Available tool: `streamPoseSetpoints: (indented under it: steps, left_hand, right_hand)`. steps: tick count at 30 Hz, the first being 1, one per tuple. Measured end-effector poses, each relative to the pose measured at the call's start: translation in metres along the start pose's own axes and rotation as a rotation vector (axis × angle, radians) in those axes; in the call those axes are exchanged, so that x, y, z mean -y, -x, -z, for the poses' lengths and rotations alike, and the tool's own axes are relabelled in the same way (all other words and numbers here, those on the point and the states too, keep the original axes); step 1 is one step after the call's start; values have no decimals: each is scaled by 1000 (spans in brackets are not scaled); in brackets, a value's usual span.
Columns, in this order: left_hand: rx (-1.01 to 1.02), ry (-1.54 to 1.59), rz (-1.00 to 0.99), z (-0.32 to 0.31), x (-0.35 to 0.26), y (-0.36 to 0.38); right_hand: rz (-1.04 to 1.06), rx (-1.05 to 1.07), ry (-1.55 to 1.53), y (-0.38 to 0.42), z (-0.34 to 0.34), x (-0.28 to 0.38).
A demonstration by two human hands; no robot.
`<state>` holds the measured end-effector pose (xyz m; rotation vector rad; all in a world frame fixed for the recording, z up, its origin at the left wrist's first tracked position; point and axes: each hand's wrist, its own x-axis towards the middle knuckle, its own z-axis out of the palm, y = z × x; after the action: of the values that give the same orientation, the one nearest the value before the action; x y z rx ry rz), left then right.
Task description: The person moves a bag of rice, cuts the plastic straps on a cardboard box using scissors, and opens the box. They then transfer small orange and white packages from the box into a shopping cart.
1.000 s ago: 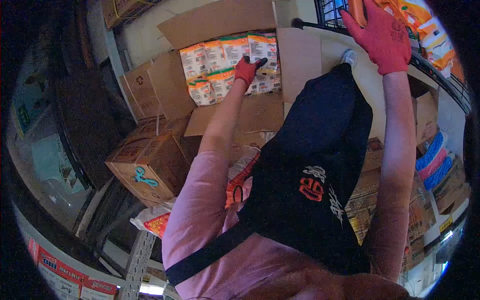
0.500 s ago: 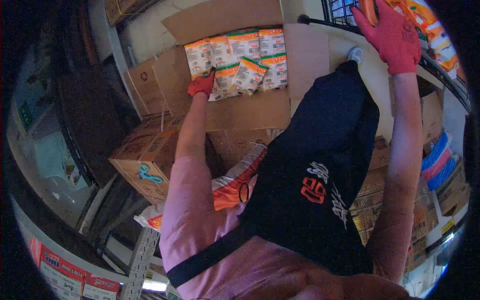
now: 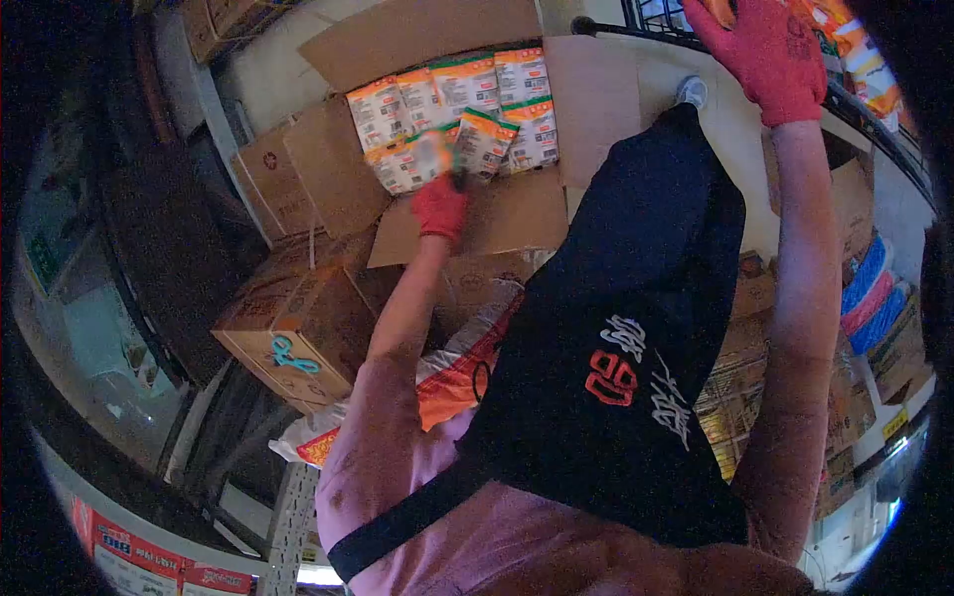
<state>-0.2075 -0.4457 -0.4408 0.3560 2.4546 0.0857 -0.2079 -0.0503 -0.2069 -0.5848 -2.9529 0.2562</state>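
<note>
An open cardboard box (image 3: 467,214) holds rows of white packets (image 3: 467,84) with orange and green tops. Over its near side is my left hand (image 3: 440,209) in a red glove, fingers closed on a packet (image 3: 429,154) that is smeared by motion. Another packet (image 3: 485,144) lies tilted on top of the others beside it. At the upper right, my right hand (image 3: 770,60), also red-gloved, is wrapped round an orange-brown bar-like thing (image 3: 723,10), partly cut off by the frame's top edge.
A black-railed cart (image 3: 646,50) with orange and white packs (image 3: 865,70) stands at upper right. Taped cartons (image 3: 283,333) flank the box on the left. An orange and white sack (image 3: 447,392) lies near my left arm. Blue and pink bundles (image 3: 874,298) sit at right.
My left hand has moved right and back toward me from the box's left side, and a packet by it is now blurred. My right hand keeps its grip; the whole view has shifted slightly.
</note>
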Motion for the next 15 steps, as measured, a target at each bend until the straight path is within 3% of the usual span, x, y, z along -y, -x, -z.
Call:
streamPoseSetpoints:
  steps: [2,4,6,8,11,14,15]
  left_hand:
    - [172,-124,-156,-18,-23,-9]
    - [119,21,-221,-69,-18,-32]
    - [59,118,-205,-76,-25,-42]
    - [0,151,-86,-28,-38,-41]
    - [-372,-305,-125,15,-48,-45]
    - [-41,517,-108,-33,-10,-95]
    - [-46,518,-59,-39,-10,-98]
  right_hand:
    - [-59,30,-32,0,5,8]
    - [-145,103,-43,-3,10,10]
    - [-21,-49,37,0,0,3]
    - [22,-74,42,8,-4,-2]
    - [-2,-25,-32,5,0,0]
    - [-33,-11,-9,4,-7,-10]
    - [-46,11,12,3,-4,-7]
